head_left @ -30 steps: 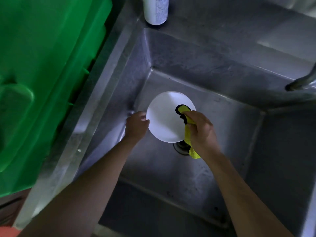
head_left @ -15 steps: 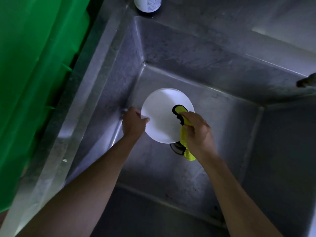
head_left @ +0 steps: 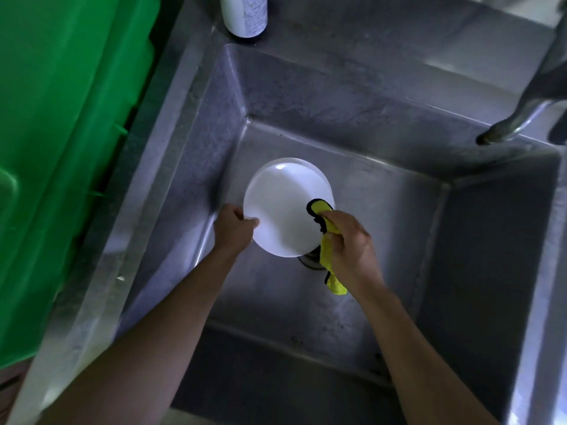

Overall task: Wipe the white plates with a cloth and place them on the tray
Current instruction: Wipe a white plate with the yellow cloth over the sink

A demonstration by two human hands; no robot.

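A round white plate [head_left: 282, 207] is held over the steel sink [head_left: 399, 216], tilted toward me. My left hand [head_left: 233, 230] grips its left rim with the thumb on the face. My right hand [head_left: 352, 243] is closed on a yellow cloth with black trim [head_left: 326, 237], pressed against the plate's right edge. The cloth's tail hangs below the hand. No tray is in view.
A green plastic bin [head_left: 61, 133] stands left of the sink rim. A white bottle [head_left: 245, 13] sits on the ledge at the back. The tap spout [head_left: 506, 130] reaches in from the right. The drain [head_left: 310, 259] shows under the plate.
The cloth and my right hand have slid from the plate's upper middle toward its right edge. The plate stays in my left hand; the view shifted slightly.
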